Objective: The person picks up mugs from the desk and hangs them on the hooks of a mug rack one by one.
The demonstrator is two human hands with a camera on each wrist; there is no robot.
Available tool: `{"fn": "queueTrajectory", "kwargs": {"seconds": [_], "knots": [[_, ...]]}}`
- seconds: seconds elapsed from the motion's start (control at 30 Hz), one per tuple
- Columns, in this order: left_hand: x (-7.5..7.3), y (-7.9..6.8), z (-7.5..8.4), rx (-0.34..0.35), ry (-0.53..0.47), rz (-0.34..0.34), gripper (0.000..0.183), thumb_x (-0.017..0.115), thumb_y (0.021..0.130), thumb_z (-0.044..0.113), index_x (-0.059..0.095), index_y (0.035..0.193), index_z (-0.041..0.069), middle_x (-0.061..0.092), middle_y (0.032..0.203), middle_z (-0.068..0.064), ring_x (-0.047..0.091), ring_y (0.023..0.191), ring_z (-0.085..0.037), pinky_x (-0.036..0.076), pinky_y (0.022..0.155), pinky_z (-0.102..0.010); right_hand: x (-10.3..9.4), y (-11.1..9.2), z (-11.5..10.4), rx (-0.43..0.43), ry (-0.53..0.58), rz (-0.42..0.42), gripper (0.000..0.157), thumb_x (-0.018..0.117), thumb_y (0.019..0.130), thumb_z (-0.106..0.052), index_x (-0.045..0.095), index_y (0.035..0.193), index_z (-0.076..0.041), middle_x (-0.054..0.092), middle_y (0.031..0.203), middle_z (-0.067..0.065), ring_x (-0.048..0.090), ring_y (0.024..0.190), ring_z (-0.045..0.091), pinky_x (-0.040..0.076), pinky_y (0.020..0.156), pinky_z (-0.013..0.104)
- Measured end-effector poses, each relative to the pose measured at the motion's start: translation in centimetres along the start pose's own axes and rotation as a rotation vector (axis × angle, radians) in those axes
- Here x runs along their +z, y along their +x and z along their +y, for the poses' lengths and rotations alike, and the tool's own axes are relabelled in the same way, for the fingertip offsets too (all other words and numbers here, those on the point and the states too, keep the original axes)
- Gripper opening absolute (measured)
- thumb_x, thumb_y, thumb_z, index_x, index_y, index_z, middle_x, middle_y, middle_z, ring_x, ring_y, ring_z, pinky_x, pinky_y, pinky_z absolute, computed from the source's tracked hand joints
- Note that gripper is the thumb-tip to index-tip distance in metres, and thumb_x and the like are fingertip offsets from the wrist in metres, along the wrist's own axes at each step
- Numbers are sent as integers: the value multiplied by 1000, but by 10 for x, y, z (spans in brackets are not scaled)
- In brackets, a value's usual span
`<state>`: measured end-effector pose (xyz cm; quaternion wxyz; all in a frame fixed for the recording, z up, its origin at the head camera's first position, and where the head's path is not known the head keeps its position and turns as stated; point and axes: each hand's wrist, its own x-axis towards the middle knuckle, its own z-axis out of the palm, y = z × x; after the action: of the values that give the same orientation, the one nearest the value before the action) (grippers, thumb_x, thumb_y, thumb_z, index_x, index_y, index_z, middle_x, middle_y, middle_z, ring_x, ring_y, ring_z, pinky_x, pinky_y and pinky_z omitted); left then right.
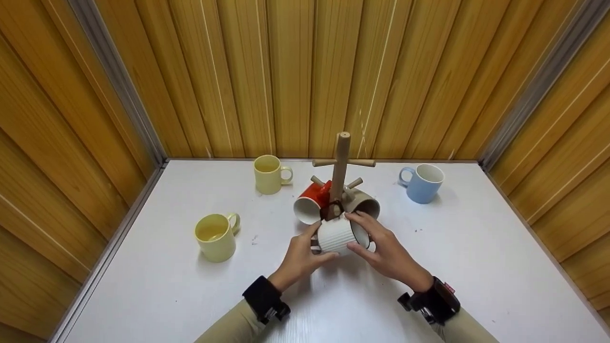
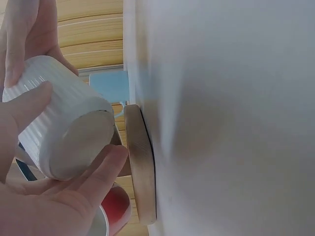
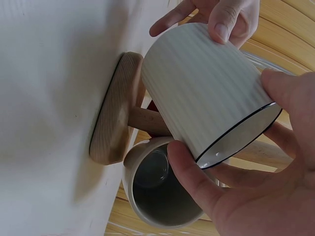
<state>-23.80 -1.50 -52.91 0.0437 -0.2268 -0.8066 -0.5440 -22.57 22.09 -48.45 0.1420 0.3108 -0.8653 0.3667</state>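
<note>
Tons of room on the right of the white table, between beige mug and blue mug. Straight past the ribbed white mug it's jammed tho: red mug and beige one flank the mug tree. Leftward, near yellow mug and far yellow mug are obstacles.

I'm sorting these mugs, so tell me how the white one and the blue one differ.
The white mug is ribbed; the blue mug looks smooth. The white mug is held up and tilted, while the blue mug stands upright on the table. The white mug has a dark rim line; the blue mug shows none. Both are pale inside.
</note>
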Motion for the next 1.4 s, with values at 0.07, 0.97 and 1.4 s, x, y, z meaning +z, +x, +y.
{"fn": "queueTrajectory", "kwargs": {"seconds": [0.07,0.97,1.4], "knots": [[-1,0,0,-1,19,3,81,90,81,19,49,148,1,66,130,-16,67,111,-26,58,89,-32,2,0,2,-7,-3,7,64,78,94,-24,51,152,-18,52,150,20,43,142,42,39,110,60],[-7,0,0,-34,-14,3,84,85,86,16,38,153,-2,63,134,-22,70,105,-30,60,85,-36,15,1,8,-7,20,-16,67,73,97,-18,41,155,-11,46,156,11,45,141,32,41,110,57],[-11,0,-1,-4,-32,31,78,80,89,8,37,154,-1,64,130,-28,73,98,-34,62,79,-40,19,4,10,37,35,-29,69,77,94,-22,42,154,-13,46,153,10,53,130,25,59,88,43]]}}
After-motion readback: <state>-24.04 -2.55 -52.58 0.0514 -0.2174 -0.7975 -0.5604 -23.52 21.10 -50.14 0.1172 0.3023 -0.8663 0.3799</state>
